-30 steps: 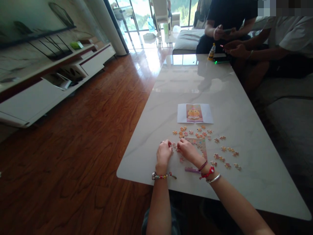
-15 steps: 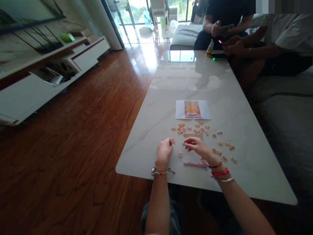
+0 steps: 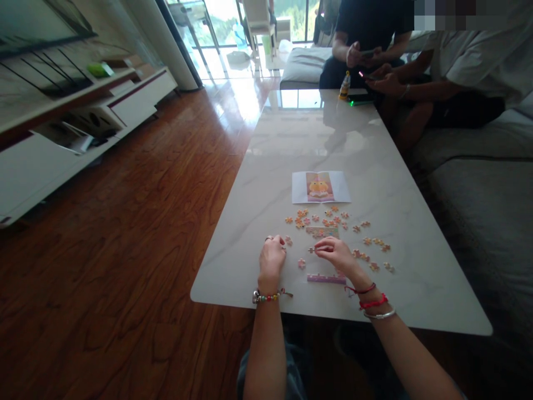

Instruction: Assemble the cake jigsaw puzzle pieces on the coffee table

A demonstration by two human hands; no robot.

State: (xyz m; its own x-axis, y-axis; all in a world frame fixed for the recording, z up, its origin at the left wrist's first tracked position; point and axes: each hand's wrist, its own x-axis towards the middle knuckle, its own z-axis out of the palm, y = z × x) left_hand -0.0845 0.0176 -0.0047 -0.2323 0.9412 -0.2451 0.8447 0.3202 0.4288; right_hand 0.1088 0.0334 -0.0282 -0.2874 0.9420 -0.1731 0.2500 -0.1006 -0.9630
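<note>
My right hand (image 3: 336,253) pinches a small puzzle piece (image 3: 311,250) between thumb and fingertips, just over the table. On the left, my left hand (image 3: 272,260) rests with curled fingers beside a pink puzzle piece (image 3: 288,240); whether anything is inside them is hidden. Between the hands and nearer to me lies another pink piece (image 3: 301,263). A purple puzzle strip (image 3: 326,279) lies near the table's front edge, with joined pieces at its right end partly covered by my right wrist. Past my right hand is a pale, patterned strip (image 3: 322,231).
Loose orange puzzle pieces (image 3: 300,219) lie beyond my hands, and yellowish ones (image 3: 376,242) to the right. A folded picture sheet (image 3: 340,186) is farther up the white table (image 3: 233,250). At the far end stand a small bottle (image 3: 344,86) and two seated people holding phones.
The view has shifted slightly. My right hand has drawn a little right and toward me with the puzzle piece, which shows more plainly. My left hand stays in nearly the same place.
</note>
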